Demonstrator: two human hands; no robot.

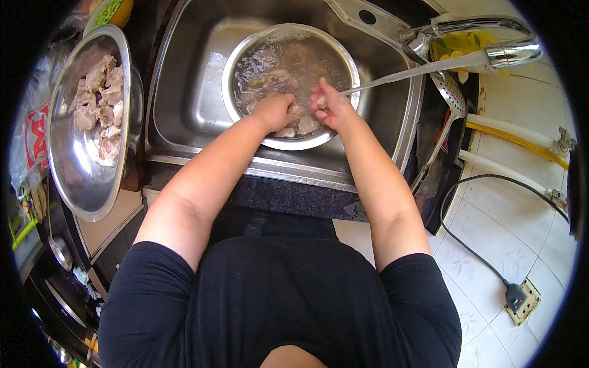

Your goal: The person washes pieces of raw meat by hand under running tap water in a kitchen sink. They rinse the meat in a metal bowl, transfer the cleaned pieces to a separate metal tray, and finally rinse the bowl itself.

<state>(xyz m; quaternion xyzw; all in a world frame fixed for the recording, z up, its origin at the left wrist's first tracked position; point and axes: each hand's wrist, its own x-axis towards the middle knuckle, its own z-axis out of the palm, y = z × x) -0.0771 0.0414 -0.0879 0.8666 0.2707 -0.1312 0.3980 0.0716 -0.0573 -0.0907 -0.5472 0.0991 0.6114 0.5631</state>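
Both of my hands are over a round steel basin (228, 80) that stands in the sink, filled with cloudy, rippling water (307, 56). My left hand (275, 112) is curled closed at the near side, its fingertips around a pale piece of meat (297, 111). Facing it, my right hand (335, 109) is turned palm inward, fingers bent around a small pale piece of meat (321, 101). A stream of water (405, 75) from the faucet (512, 54) runs down to my right hand. More pieces of meat (308, 126) lie in the water below my hands.
Left of the sink (191, 104), a large steel bowl (67, 178) holds several pale meat chunks (98, 101). A slotted skimmer (451, 95) leans along the sink's right side. Pipes (509, 130) and a plugged-in black cable (457, 236) run along the tiled wall at right.
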